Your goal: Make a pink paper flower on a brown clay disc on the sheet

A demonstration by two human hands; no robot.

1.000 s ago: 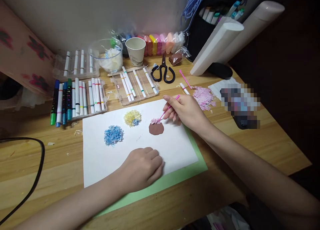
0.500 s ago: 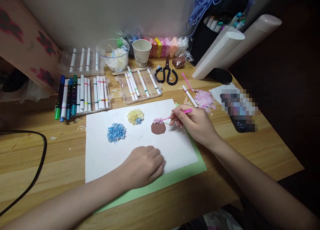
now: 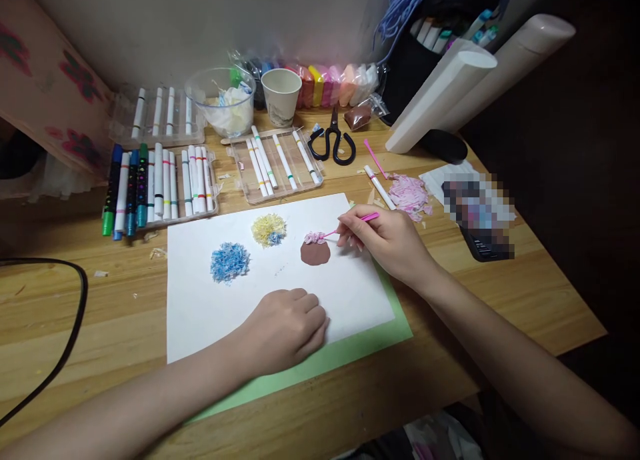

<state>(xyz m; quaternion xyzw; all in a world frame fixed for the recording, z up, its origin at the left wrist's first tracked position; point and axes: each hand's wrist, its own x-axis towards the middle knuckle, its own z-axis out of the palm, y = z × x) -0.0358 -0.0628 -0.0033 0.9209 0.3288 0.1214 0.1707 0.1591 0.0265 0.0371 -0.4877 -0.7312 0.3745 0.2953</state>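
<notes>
Head view: right hand [image 3: 385, 241] over the paper's right edge, fingers clamped on a thin pink stick [image 3: 370, 217]. Part of the stick is hidden behind the fingers; its thin tip meets the right side of a pink clump [image 3: 314, 237], too small to tell if it presses in. Clump sits at the far edge of a brown patch [image 3: 315, 253], toward the paper's far right corner. Left hand [image 3: 285, 330] rests by the paper's near edge, fingers curled together, tips and palm out of sight; can't tell if anything is under them. Blue clump [image 3: 230, 262] near the paper's left edge, yellow clump [image 3: 269, 229] with a blue spot near the far edge.

White paper [image 3: 200, 313] lies on a green sheet [image 3: 280, 380], mostly covered, showing along the near and right edges. Left forearm hides part of both; both forearms cut off by the frame. Pink scraps [image 3: 409, 197] on the bench [image 3: 125, 340] beyond the right hand, beside a marker [image 3: 379, 187]. Toward the bench's right edge, a dark item [image 3: 480, 249] is mostly pixelated, unreadable. Black cable [image 3: 80, 307] cut off at left.
</notes>
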